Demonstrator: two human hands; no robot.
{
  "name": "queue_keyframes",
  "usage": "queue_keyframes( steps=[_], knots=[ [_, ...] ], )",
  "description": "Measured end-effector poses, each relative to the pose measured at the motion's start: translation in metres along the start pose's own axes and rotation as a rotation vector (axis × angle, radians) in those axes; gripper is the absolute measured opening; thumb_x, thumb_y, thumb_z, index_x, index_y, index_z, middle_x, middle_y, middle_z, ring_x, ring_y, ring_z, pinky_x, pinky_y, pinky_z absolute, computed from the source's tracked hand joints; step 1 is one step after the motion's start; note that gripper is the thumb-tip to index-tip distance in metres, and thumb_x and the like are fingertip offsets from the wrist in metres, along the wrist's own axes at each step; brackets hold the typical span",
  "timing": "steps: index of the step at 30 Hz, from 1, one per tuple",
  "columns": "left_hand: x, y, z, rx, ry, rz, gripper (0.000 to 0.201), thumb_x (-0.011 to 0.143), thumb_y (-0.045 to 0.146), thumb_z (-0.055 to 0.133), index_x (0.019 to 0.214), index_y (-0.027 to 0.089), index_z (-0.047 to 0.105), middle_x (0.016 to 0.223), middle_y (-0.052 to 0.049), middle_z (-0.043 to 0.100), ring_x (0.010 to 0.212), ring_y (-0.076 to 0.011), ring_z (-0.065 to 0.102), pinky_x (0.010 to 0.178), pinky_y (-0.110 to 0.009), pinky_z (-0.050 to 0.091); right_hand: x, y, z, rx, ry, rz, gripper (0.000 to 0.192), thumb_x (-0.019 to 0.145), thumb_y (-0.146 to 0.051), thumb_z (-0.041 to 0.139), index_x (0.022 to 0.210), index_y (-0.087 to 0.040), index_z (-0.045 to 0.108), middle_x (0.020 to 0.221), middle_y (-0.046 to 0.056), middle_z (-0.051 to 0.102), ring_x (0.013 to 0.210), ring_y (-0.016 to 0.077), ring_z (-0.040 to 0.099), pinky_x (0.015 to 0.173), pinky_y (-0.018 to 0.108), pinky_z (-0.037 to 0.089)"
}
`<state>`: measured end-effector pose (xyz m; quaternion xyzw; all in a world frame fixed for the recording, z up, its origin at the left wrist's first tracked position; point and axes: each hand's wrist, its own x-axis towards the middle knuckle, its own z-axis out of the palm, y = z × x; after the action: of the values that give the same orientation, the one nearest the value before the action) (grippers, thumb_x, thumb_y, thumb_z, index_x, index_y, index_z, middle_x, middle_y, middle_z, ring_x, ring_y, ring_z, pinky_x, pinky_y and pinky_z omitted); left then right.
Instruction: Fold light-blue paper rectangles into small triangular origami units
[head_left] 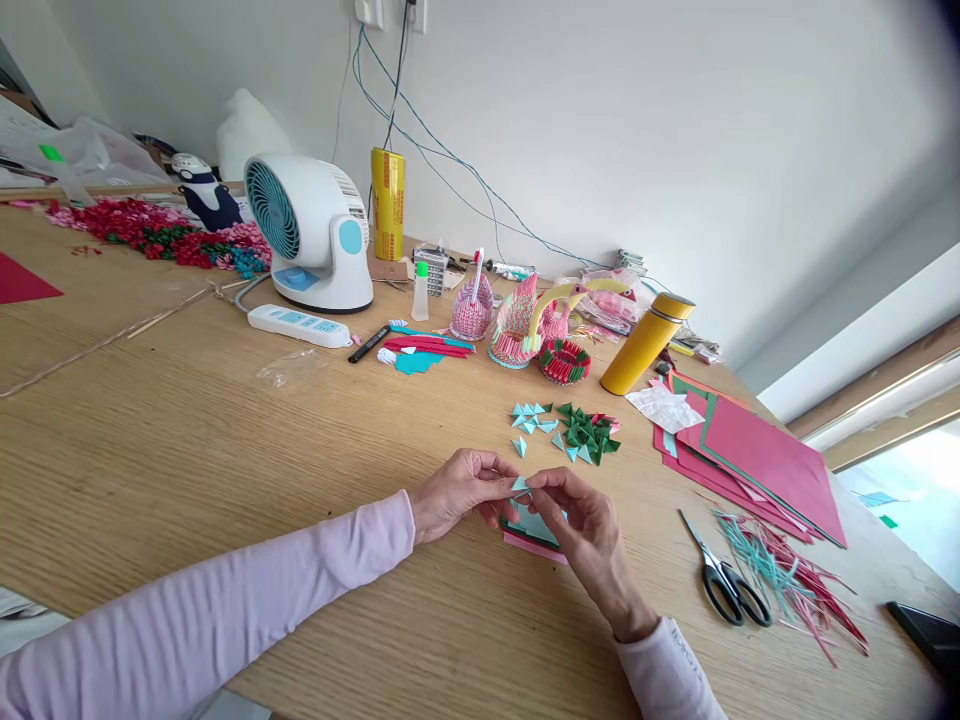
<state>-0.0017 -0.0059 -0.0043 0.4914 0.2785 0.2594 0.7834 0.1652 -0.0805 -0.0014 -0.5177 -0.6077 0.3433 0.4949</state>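
My left hand (459,490) and my right hand (589,535) meet over the wooden table (187,440), fingertips pinching a small light-blue folded paper piece (520,485) between them. Under the hands lies a small stack of cut paper slips (531,535), light blue on top, pink at the bottom. Just beyond the hands sits a scatter of folded triangles, light blue ones (534,420) on the left and green ones (589,432) on the right.
Scissors (724,575) and paper trimmings (787,575) lie to the right, red and green paper sheets (750,455) beyond. A yellow flask (645,345), pink origami swans (517,320), glue bottle (421,290), marker (369,343), power strip (298,325) and fan (307,232) stand farther back.
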Motion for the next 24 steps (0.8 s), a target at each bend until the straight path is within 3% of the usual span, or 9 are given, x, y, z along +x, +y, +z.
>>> queue_keyframes(
  steps=[5, 11, 15, 19, 24],
  knots=[
    [-0.0005, -0.0005, -0.0001, 0.083, -0.025, 0.096, 0.033, 0.072, 0.037, 0.075, 0.087, 0.011, 0.063, 0.074, -0.004, 0.071, 0.059, -0.0115, 0.066, 0.046, -0.017, 0.045, 0.0019, -0.0033, -0.0004, 0.139, 0.025, 0.1, 0.023, 0.083, -0.039, 0.066, 0.089, -0.017, 0.063, 0.076, 0.003, 0.066, 0.068, 0.0153, 0.06, 0.063, 0.026, 0.048],
    [-0.0004, -0.0004, 0.0012, 0.207, -0.006, 0.205, 0.033, 0.072, 0.039, 0.074, 0.083, 0.01, 0.062, 0.066, -0.004, 0.07, 0.055, -0.0131, 0.066, 0.047, -0.019, 0.046, 0.002, -0.0049, -0.0033, 0.11, -0.033, 0.163, 0.029, 0.083, -0.044, 0.064, 0.082, -0.016, 0.065, 0.073, 0.003, 0.065, 0.067, 0.0141, 0.058, 0.06, 0.023, 0.045],
    [-0.0034, 0.0042, 0.0034, 0.222, -0.008, 0.203, 0.032, 0.074, 0.039, 0.072, 0.084, 0.01, 0.063, 0.065, -0.004, 0.069, 0.055, -0.0132, 0.066, 0.049, -0.019, 0.048, 0.003, -0.0026, -0.0033, 0.11, -0.013, 0.195, 0.031, 0.08, -0.046, 0.067, 0.079, -0.015, 0.063, 0.069, 0.003, 0.064, 0.063, 0.014, 0.058, 0.058, 0.024, 0.044],
    [-0.0043, 0.0065, 0.0045, 0.177, -0.046, 0.161, 0.032, 0.077, 0.038, 0.07, 0.087, 0.009, 0.064, 0.07, -0.007, 0.071, 0.06, -0.0143, 0.067, 0.057, -0.024, 0.053, 0.0043, -0.001, -0.0031, 0.089, 0.015, 0.145, 0.029, 0.082, -0.044, 0.065, 0.079, -0.015, 0.064, 0.07, 0.004, 0.065, 0.064, 0.0141, 0.058, 0.058, 0.024, 0.044],
    [0.0005, 0.0002, 0.002, 0.176, 0.0, 0.193, 0.032, 0.071, 0.035, 0.076, 0.085, 0.008, 0.064, 0.071, -0.007, 0.072, 0.064, -0.0175, 0.069, 0.057, -0.026, 0.054, 0.0036, 0.0002, -0.0041, -0.037, 0.047, 0.036, 0.024, 0.085, -0.04, 0.062, 0.079, -0.017, 0.065, 0.072, 0.004, 0.065, 0.066, 0.0151, 0.059, 0.063, 0.026, 0.046]
  ],
)
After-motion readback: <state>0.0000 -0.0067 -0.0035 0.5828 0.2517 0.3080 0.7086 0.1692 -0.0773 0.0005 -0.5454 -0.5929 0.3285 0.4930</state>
